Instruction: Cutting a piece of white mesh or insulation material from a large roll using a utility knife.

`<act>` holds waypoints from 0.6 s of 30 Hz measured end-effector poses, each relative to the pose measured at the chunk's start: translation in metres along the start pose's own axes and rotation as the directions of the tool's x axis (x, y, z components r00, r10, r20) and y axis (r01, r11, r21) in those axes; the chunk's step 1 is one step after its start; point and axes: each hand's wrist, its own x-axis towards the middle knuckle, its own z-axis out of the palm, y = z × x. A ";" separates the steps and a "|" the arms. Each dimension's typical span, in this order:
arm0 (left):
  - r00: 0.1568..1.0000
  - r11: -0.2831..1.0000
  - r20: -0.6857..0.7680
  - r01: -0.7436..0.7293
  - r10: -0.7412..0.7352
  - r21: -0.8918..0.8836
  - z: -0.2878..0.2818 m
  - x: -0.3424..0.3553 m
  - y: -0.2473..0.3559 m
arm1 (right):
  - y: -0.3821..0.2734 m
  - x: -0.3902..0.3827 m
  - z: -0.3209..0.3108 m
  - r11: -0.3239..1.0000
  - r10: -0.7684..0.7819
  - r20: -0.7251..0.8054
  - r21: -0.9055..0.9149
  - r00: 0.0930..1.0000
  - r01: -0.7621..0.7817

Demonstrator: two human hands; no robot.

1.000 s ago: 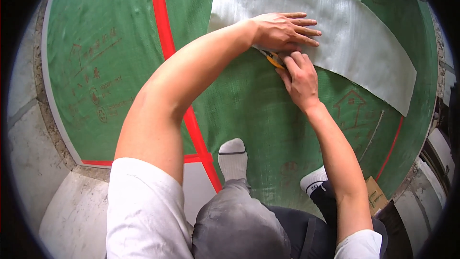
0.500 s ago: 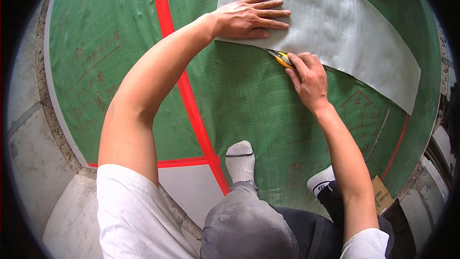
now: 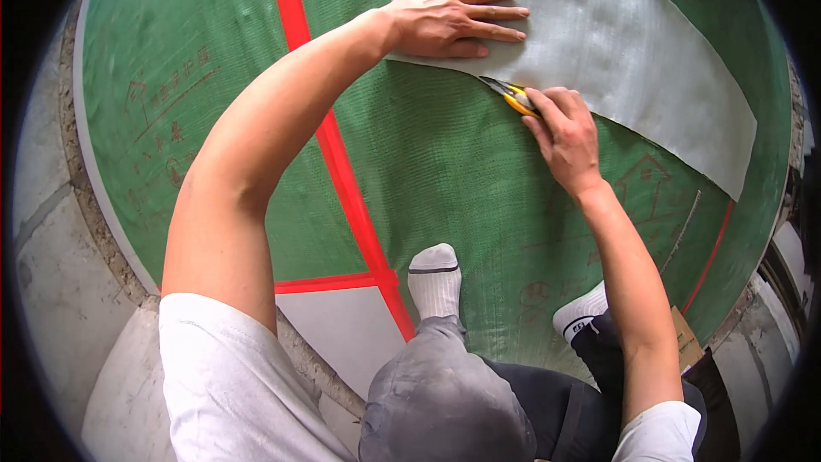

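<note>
A pale grey-white flexible sheet (image 3: 599,43) lies across the green covering, its lower edge running in a curve. My left hand (image 3: 449,21) presses flat on the sheet's left end with the fingers spread. Just to the right, my right hand (image 3: 564,133) is closed round a yellow-and-black utility knife (image 3: 520,101). The knife's pointed tip faces up and left and meets the sheet's lower edge. My fingers hide the back end of the knife.
Green protective covering (image 3: 445,171) with red print spreads underneath, crossed by red tape (image 3: 342,180). A thin ruler-like strip (image 3: 682,231) lies at the right. My socked feet (image 3: 434,278) stand close by. Cardboard (image 3: 686,342) sits at the lower right, concrete (image 3: 77,265) at the left.
The whole view has shifted slightly. The utility knife has tilted a little, its tip still at the sheet's lower edge. My left hand stays flat on the sheet.
</note>
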 end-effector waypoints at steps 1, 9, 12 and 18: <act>1.000 1.000 0.002 0.005 -0.005 -0.005 0.000 -0.002 -0.002 | -0.003 0.004 0.000 1.000 0.000 0.005 0.005 1.000 0.000; 0.999 1.000 -0.046 -0.010 0.012 0.030 0.003 -0.004 -0.002 | -0.016 0.011 0.002 0.998 0.009 -0.009 0.058 1.000 -0.008; 0.999 1.000 -0.051 0.016 -0.015 0.023 0.001 -0.007 0.000 | -0.025 0.016 0.002 0.999 0.029 -0.005 0.046 1.000 -0.028; 1.000 0.997 -0.025 0.002 0.000 0.071 0.000 -0.004 -0.004 | -0.016 0.003 0.006 0.997 0.012 -0.006 0.075 1.000 -0.012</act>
